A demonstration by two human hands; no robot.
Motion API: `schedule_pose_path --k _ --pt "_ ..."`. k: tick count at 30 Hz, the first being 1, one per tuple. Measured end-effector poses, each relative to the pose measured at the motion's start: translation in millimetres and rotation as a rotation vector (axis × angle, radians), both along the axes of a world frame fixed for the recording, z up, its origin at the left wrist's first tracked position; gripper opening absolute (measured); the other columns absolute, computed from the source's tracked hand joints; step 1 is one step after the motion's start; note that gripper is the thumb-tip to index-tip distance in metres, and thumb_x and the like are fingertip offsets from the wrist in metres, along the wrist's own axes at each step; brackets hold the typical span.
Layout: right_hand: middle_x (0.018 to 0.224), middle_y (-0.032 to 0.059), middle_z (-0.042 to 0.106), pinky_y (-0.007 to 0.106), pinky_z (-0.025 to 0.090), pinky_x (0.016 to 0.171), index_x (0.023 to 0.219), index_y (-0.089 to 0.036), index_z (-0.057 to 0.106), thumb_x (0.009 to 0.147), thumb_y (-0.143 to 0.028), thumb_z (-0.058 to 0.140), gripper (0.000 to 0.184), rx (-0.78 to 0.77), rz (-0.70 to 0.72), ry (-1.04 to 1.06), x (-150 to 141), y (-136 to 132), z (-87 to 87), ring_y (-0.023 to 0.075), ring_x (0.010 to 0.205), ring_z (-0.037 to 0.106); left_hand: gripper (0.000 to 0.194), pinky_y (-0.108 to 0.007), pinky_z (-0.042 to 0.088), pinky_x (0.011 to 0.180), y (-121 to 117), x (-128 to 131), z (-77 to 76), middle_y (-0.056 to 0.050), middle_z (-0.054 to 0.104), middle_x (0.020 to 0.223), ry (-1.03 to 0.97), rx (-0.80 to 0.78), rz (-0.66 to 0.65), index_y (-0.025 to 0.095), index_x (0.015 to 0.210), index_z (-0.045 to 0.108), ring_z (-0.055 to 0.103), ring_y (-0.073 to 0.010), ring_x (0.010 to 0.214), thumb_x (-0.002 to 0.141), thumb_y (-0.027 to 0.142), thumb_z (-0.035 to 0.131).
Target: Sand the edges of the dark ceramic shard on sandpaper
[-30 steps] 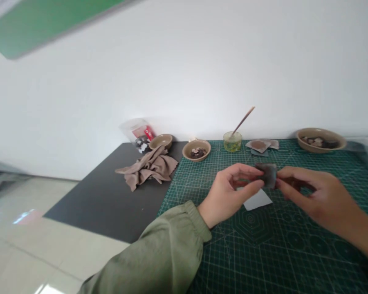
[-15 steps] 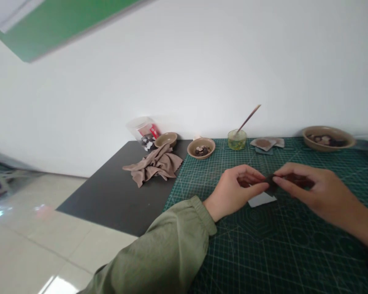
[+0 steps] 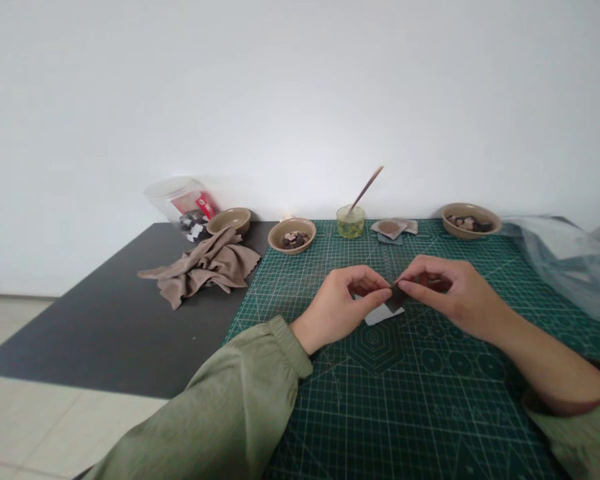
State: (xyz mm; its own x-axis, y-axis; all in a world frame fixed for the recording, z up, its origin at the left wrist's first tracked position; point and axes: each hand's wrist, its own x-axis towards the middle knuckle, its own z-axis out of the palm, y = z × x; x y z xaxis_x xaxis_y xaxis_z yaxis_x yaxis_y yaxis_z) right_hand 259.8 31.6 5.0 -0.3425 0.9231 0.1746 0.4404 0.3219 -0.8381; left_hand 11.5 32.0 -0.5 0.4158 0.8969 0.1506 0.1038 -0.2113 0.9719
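Though small, flat dark piece [image 3: 396, 300]

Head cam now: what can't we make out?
Head view, all:
Dark piece: ends hidden by left hand and right hand.
White sheet: partly hidden by left hand and dark piece.
Clear plastic: cut off by right edge.
Chips in middle bowl: too small to identify.

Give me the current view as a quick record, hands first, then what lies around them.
left hand: pinching a small dark piece
right hand: pinching the same small dark piece
near the hands: white paper on a green mat
back of mat, left to right: bowl with fragments, yellow-green cup with stick, flat squares, second bowl with fragments
left, dark surface: crumpled brown cloth
right: clear plastic
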Motion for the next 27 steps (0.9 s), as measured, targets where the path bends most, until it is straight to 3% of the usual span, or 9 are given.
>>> schedule_pose_path --k 4,10,14,20,27 --pt "0.083 0.002 0.077 0.03 0.048 0.065 0.092 -0.024 0.084 0.096 -0.052 0.085 0.029 -0.106 0.038 0.072 3.4 1.0 2.3 0.0179 0.073 0.067 0.016 -0.029 0.055 0.078 1.2 0.5 0.2 -0.007 0.08 0.092 -0.04 0.002 -0.007 0.014 0.097 0.082 0.071 -0.0173 0.084 0.097 0.03 0.084" --pt "0.068 0.0004 0.069 0.029 0.035 0.051 0.09 -0.02 0.085 0.094 -0.056 0.085 0.036 -0.104 -0.01 0.121 1.3 2.3 7.8 0.0126 0.055 0.05 0.024 -0.027 0.052 0.071 6.2 -1.2 -2.6 -0.006 0.078 0.087 -0.061 -0.022 0.007 0.013 0.098 0.081 0.067 -0.0149 0.078 0.1 0.037 0.081" --pt "0.072 0.0013 0.072 0.028 0.036 0.051 0.098 -0.02 0.086 0.095 -0.055 0.084 0.035 -0.127 -0.007 0.129 -0.4 1.9 9.3 0.0125 0.057 0.051 0.023 -0.027 0.05 0.07 6.9 -2.8 -3.8 -0.005 0.076 0.086 -0.059 -0.024 0.009 0.013 0.097 0.08 0.066 -0.0145 0.076 0.1 0.036 0.081" --pt "0.074 0.0 0.072 0.027 0.036 0.054 0.088 -0.021 0.084 0.088 -0.054 0.091 0.033 -0.203 0.028 0.176 -0.1 2.1 8.3 0.0118 0.06 0.052 0.02 -0.028 0.051 0.073 7.4 -1.6 -6.7 -0.005 0.073 0.085 -0.074 -0.016 -0.016 0.013 0.095 0.076 0.065 -0.0148 0.077 0.099 0.033 0.078" --pt "0.092 0.0036 0.083 0.03 0.051 0.07 0.102 -0.023 0.086 0.094 -0.055 0.088 0.032 -0.203 0.046 0.145 2.3 4.2 2.0 0.0185 0.079 0.071 0.018 -0.028 0.05 0.072 8.1 -2.6 -5.1 -0.005 0.074 0.085 -0.036 0.016 0.01 0.014 0.092 0.077 0.064 -0.0146 0.077 0.099 0.03 0.079"
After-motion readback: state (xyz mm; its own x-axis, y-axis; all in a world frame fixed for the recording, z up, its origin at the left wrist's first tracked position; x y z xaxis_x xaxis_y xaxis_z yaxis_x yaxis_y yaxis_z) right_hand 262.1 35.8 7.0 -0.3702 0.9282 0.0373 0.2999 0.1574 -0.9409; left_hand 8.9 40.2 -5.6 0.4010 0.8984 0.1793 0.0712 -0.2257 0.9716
